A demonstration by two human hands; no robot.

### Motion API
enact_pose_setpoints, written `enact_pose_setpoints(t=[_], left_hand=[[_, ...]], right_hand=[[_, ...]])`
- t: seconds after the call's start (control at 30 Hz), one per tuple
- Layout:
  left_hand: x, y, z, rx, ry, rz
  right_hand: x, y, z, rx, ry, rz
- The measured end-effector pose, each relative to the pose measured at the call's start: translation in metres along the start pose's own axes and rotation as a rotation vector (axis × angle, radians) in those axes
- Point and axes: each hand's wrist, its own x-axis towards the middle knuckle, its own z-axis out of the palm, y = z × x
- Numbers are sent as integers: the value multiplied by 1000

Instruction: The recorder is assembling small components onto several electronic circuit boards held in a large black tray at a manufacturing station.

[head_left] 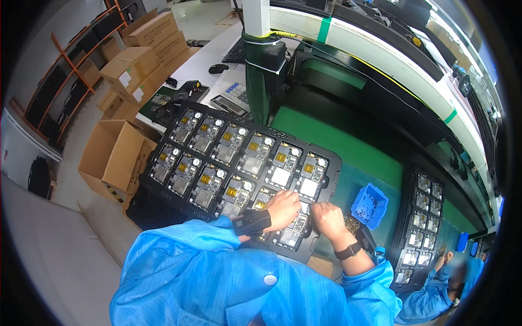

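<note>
Curling over circuit-board tray (pixel 333 167), both hands (pixel 285 208) (pixel 329 219)

Matt black plastic tray (pixel 333 169), circuit boards (pixel 255 155), cloth smock (pixel 217 266).
Tray: moulded, dull. Boards: shiny metal shields (pixel 280 177), glossy amber film (pixel 254 145). Blue bin (pixel 376 192): smooth plastic. Smock: thin, creased blue cloth, slight sheen. Green surface (pixel 375 155): smooth, satin. Open carton (pixel 126 157): matt brown cardboard.

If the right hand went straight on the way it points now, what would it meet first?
Probably the circuit board at the right end of the far row in the black tray, just ahead of the right hand; its height is unclear, so it might pass above.
</note>
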Motion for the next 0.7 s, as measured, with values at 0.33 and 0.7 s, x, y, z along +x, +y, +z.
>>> enact_pose_setpoints(t=[0.33,0.7], left_hand=[[-1,1,0,10,-6,-4],[0,0,3,-4,15,-2]], right_hand=[[-2,5,6,232,173,143],[0,-1,1,37,22,11]])
